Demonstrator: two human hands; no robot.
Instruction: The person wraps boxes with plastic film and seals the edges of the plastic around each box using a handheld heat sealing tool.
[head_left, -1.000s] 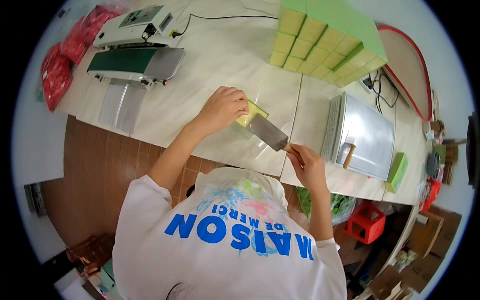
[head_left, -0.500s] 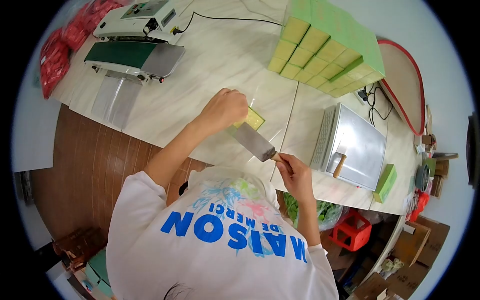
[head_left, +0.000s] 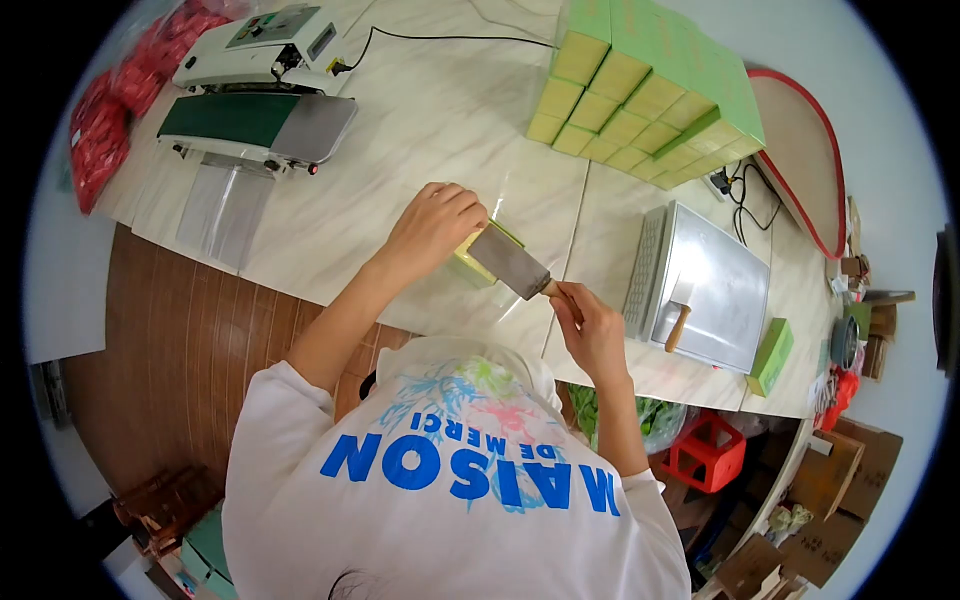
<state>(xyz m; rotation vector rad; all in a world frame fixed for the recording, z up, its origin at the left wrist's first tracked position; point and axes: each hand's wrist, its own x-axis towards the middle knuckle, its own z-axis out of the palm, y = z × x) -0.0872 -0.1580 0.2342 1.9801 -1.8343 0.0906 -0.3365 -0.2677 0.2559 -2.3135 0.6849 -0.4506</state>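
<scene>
A small yellow-green box rests on the marble-patterned table in front of me. My left hand is closed with bent fingers at its far left edge and partly hides it. In my right hand is a scraper with a broad, flat metal blade, gripped by its wooden handle. The blade lies across the top of the box, its tip close to my left fingertips. I cannot tell whether the blade presses on the box or hovers just over it.
A stack of similar green boxes stands at the back. To the right sits a metal-topped unit with a second wooden-handled scraper, beside a single green box. A belt sealing machine and red packets occupy the left.
The scraper blade has moved up and over the box's top, from its near edge. My left hand has shifted slightly left, its fingers less tightly curled. The view has shifted slightly.
</scene>
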